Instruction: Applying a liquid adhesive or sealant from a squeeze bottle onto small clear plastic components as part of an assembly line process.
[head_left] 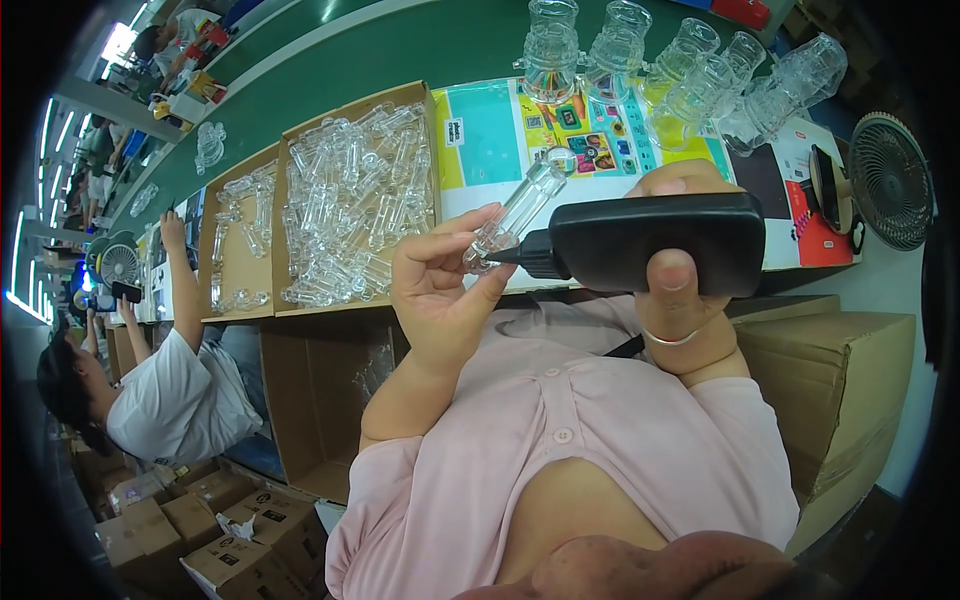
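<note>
My left hand (440, 285) pinches a small clear plastic tube-shaped part (515, 213) by its lower end, tilted up to the right. My right hand (680, 290) grips a black squeeze bottle (650, 243) lying sideways, its pointed nozzle touching the lower end of the clear part. Both hands are raised close to my chest, above the near edge of the workbench.
A cardboard tray (355, 205) heaped with clear plastic parts lies left of my hands, a second tray (240, 240) beside it. Several clear assembled pieces (690, 75) stand at the back on a colourful sheet. A small fan (890, 180) is right. Another person (160, 390) sits left. Cardboard boxes (830, 380) are below.
</note>
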